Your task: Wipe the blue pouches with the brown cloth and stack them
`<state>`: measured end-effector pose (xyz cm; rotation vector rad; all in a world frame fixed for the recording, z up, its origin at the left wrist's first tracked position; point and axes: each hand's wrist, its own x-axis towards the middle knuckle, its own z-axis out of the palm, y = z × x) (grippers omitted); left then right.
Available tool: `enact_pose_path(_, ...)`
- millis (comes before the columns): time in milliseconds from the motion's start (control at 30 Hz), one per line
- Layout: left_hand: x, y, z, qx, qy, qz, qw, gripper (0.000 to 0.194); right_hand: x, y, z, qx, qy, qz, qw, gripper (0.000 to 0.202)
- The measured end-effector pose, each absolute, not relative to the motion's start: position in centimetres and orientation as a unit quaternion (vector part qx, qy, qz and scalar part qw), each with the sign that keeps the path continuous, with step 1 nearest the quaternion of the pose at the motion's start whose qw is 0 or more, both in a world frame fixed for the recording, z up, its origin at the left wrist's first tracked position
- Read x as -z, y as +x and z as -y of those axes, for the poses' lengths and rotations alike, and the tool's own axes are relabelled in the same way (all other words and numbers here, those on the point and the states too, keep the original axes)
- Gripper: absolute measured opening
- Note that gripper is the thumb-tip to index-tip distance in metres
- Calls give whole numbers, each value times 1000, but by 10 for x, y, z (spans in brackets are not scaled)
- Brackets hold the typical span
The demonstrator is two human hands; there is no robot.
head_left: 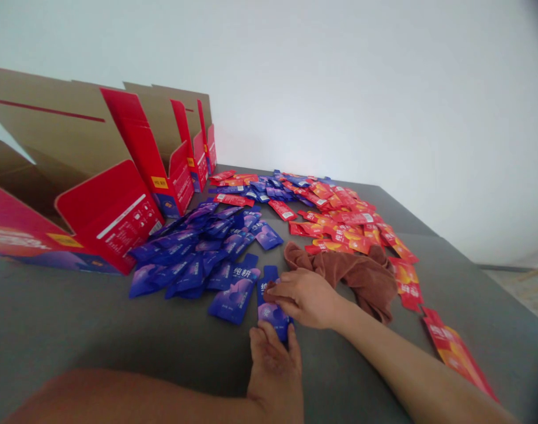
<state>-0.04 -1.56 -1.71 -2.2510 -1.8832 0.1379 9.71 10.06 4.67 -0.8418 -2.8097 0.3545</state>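
A blue pouch (269, 312) with white characters lies flat on the grey table in front of me. My left hand (275, 368) grips its near end, with fingers along both sides. Over the pouch's upper part is my right hand (308, 297), its fingers closed on a bit of brown cloth (370, 280) that touches the pouch face. The rest of that cloth is bunched beyond my right wrist. Just left of the held pouch rests another blue pouch (236, 291), at the edge of a heap of blue pouches (193, 253).
Red cardboard boxes (119, 212) with raised flaps stand in a row on the left. Red pouches (339, 212) spread across the back and right, mixed with blue ones at the far end. One red pouch (457, 350) lies near my right forearm. A white wall (339, 88) rises behind the table.
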Motion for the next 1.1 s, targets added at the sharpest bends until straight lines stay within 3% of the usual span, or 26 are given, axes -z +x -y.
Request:
enact_pose_path(400, 7, -5, 19, -76, -773, 608, 162, 39, -41, 101, -110, -122, -301, 938, 119, 25)
enact_pose_path(633, 19, 2, 16, -100, -758, 633, 119, 32, -51, 96, -92, -147, -252, 953, 75, 24)
enact_pose_path(900, 22, 1, 17, -97, -757, 630, 144, 37, -38, 100, -112, -141, -291, 938, 127, 24)
enact_pose_path(1100, 21, 1, 17, -85, -761, 629, 135, 35, -46, 98, -100, -142, -255, 952, 98, 23)
